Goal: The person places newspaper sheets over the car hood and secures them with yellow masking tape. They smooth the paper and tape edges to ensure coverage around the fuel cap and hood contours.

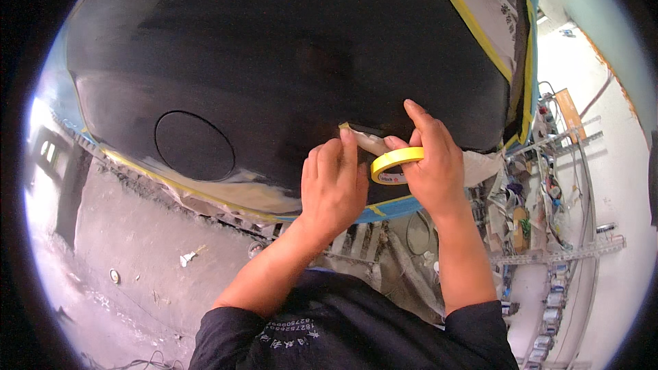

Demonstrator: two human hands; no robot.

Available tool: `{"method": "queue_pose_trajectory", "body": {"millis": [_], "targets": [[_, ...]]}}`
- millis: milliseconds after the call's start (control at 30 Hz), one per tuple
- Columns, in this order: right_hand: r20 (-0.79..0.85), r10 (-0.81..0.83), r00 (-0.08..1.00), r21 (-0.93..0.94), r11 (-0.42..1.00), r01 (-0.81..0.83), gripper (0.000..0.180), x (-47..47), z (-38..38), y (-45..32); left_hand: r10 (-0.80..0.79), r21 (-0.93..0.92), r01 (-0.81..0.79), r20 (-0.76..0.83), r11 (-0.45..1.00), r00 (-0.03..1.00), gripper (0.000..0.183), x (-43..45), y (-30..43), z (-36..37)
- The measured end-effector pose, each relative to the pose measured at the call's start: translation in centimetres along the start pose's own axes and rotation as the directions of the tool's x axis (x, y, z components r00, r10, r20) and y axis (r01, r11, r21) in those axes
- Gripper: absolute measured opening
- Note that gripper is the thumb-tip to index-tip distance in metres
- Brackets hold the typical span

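A dark vehicle body panel (288, 61) with a round fuel filler door (195, 145) fills the view ahead of me. My left hand (334, 182) reaches to its lower part, the index fingertip on a small yellow end of tape (344, 126). From there a pale masking strip (367, 140) runs along a dark slot-like edge towards my right hand. A roll of yellow masking tape (396, 156) hangs in my right hand (437, 164), between thumb and fingers, while the index finger points away upward. My left thumb is mostly hidden, so its grip is unclear.
Yellow tape and masking paper (480, 10) border the panel at upper right; blue film (396, 210) lines its lower edge. A cluttered rack (555, 257) with several cans stands at right. Litter (188, 258) lies on the grey floor (149, 226), with cables (149, 362) at lower left.
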State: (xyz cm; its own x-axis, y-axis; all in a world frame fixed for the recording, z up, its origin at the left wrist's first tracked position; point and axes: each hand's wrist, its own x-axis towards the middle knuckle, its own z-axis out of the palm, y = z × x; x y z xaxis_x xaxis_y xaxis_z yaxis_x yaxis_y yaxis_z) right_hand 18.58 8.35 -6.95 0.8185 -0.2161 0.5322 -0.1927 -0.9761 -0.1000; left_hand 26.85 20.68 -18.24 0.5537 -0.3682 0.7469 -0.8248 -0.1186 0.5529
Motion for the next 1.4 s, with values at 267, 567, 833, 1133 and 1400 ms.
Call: {"method": "queue_pose_trajectory", "body": {"millis": [267,567,833,1133,1400], "targets": [[0.268,0.213,0.94,0.215,0.937,-0.274,0.062,-1.0,-5.6,-5.1,0.074,-0.278,-0.1,-0.103,0.955,0.992,0.058,-0.2,-2.9,-1.8],[0.329,0.118,0.937,0.3,0.927,-0.223,0.064,-1.0,-7.7,-7.9,-0.268,-0.747,0.637,0.664,-0.191,0.698,0.021,0.1,-1.3,-5.5],[0.335,-0.081,0.939,0.18,0.984,0.021,0.066,-0.4,-6.7,-9.5,-0.175,-0.63,0.715,0.774,-0.304,0.608,0.019,1.0,-1.3,-7.1],[0.473,-0.099,0.875,0.085,0.994,0.066,0.057,1.5,-7.3,-9.3,-0.32,-0.677,0.716,0.726,-0.172,0.609,0.014,0.4,-0.9,-5.8],[0.62,0.27,0.737,0.049,0.924,-0.379,0.052,9.4,-12.3,-8.0,-0.566,-0.746,0.612,0.632,-0.261,0.529,0.014,1.3,1.2,-3.6]]}}
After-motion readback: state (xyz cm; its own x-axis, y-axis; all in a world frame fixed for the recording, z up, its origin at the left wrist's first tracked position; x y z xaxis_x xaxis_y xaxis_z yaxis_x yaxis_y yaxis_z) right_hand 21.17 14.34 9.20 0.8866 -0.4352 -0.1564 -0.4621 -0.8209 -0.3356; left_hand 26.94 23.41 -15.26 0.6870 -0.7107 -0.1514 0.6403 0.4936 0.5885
